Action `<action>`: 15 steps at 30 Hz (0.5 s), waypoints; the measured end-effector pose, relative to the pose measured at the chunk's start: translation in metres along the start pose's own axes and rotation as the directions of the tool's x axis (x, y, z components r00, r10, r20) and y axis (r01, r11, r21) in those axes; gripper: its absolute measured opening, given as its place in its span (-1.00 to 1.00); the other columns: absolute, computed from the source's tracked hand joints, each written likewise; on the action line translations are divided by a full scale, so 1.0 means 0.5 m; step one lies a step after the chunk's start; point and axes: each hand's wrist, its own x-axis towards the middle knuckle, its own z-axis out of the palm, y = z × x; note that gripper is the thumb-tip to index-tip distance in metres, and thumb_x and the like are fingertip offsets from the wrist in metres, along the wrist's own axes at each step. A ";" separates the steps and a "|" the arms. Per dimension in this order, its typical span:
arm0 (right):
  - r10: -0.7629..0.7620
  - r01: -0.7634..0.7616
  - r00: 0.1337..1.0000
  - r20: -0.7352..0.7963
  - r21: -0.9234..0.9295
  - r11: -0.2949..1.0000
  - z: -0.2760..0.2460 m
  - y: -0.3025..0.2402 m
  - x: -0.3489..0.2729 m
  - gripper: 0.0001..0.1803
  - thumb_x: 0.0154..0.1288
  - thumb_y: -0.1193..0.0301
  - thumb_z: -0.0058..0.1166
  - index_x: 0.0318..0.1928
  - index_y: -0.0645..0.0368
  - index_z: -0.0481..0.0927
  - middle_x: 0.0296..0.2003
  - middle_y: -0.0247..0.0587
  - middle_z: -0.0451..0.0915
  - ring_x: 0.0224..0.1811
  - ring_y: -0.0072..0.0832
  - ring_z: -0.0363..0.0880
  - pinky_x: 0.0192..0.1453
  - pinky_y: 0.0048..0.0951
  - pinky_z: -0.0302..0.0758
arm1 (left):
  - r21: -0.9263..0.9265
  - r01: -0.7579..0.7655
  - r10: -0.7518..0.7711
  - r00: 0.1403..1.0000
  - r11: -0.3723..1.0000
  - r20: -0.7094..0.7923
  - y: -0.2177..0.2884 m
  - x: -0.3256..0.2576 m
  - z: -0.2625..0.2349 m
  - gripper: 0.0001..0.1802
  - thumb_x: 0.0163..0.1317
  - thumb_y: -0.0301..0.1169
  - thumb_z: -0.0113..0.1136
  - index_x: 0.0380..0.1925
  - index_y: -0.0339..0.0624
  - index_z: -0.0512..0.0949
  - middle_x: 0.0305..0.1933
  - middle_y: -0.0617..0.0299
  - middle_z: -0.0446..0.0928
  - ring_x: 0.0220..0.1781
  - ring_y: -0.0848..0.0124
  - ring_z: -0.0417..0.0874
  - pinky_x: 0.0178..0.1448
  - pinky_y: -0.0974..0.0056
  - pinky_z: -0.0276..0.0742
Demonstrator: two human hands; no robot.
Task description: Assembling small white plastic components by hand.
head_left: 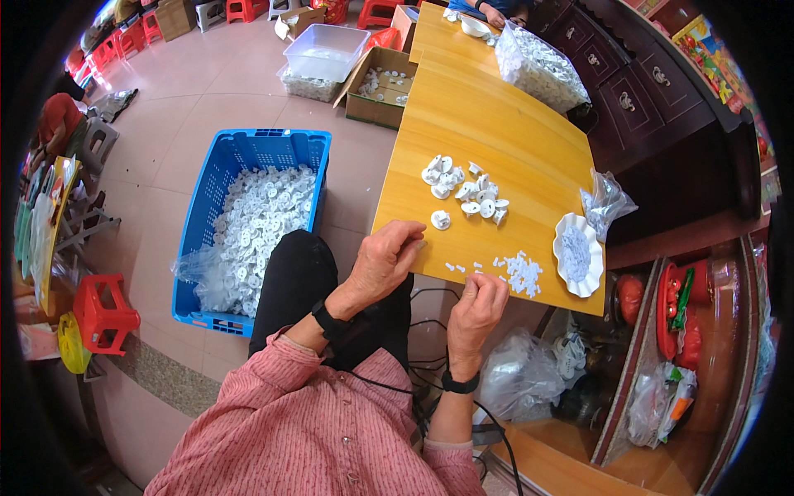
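My left hand [383, 263] rests at the near edge of the yellow wooden table [488, 124], fingers curled, apparently pinching something small I cannot make out. My right hand [477, 307] is just below the table edge, fingers closed, next to a scatter of tiny white bits [519, 271]. A single white round plastic part [441, 220] lies just beyond my left hand. Farther on is a loose pile of the same white parts [463, 187]. A white scalloped dish [577, 253] with small white pieces sits at the table's right corner.
A blue crate [248, 157] lined with plastic and full of white parts stands on the floor to my left. Clear bags [539, 68] of parts, a cardboard box [376, 87], a clear tub [325, 51] and red stools [103, 312] stand around. Another person's hands [495, 13] work at the table's far end.
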 end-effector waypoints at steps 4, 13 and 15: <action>0.081 -0.084 0.996 0.026 0.103 0.991 -0.003 -0.011 0.028 -0.94 0.34 0.59 0.14 -0.20 0.29 0.55 -0.21 -0.03 0.52 -0.09 -0.06 0.53 0.01 -0.09 0.48 | 0.011 -0.002 0.002 1.000 1.000 0.001 -0.004 -0.002 -0.001 -0.76 0.28 -0.57 0.28 -0.05 -0.28 0.58 -0.20 0.07 0.69 -0.18 0.27 0.77 -0.10 0.27 0.68; 0.121 -0.133 0.988 0.100 0.121 0.984 0.031 0.013 0.053 -0.92 0.31 0.59 0.16 -0.20 0.28 0.56 -0.28 -0.02 0.56 -0.19 -0.05 0.57 -0.11 -0.11 0.51 | -0.003 -0.016 0.016 1.000 1.000 -0.007 -0.003 -0.001 0.002 -0.77 0.27 -0.56 0.30 -0.06 -0.29 0.59 -0.21 0.05 0.69 -0.17 0.25 0.78 -0.10 0.27 0.68; 0.151 -0.166 0.982 0.116 0.127 0.978 0.033 0.016 0.052 -0.91 0.31 0.58 0.17 -0.20 0.28 0.56 -0.29 -0.02 0.57 -0.20 -0.05 0.57 -0.12 -0.11 0.51 | 0.005 -0.015 0.015 1.000 1.000 -0.005 -0.002 -0.001 -0.001 -0.76 0.27 -0.56 0.30 -0.06 -0.29 0.59 -0.20 0.05 0.69 -0.17 0.25 0.78 -0.10 0.27 0.68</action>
